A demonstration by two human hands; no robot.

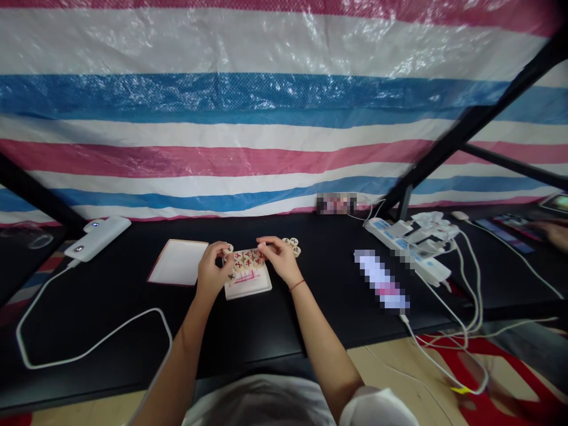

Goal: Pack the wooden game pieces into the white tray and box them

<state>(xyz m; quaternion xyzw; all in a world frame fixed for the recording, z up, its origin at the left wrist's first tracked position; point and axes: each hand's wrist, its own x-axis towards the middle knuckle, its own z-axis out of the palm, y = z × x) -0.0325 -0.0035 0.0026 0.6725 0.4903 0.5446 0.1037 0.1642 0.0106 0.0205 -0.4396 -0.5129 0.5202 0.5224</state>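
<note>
A small white box (255, 286) with red lines on it lies on the black table (310, 319), and several round wooden chess discs (245, 260) with red and black characters sit in it. My left hand (212, 273) curls at the box's left edge and pinches a disc between thumb and fingers. My right hand (278, 258) is at the box's upper right corner, its fingertips pinched on another disc. A few more discs (293, 245) lie loose on the table just right of that hand. A red string circles my right wrist.
The box's flat lid (178, 262) lies left of the box. A white power bank (98, 236) with a long cable sits far left. A power strip with chargers (412, 248) and cables lies to the right. Another person's hand (555, 232) shows at the right edge. A striped tarp hangs behind.
</note>
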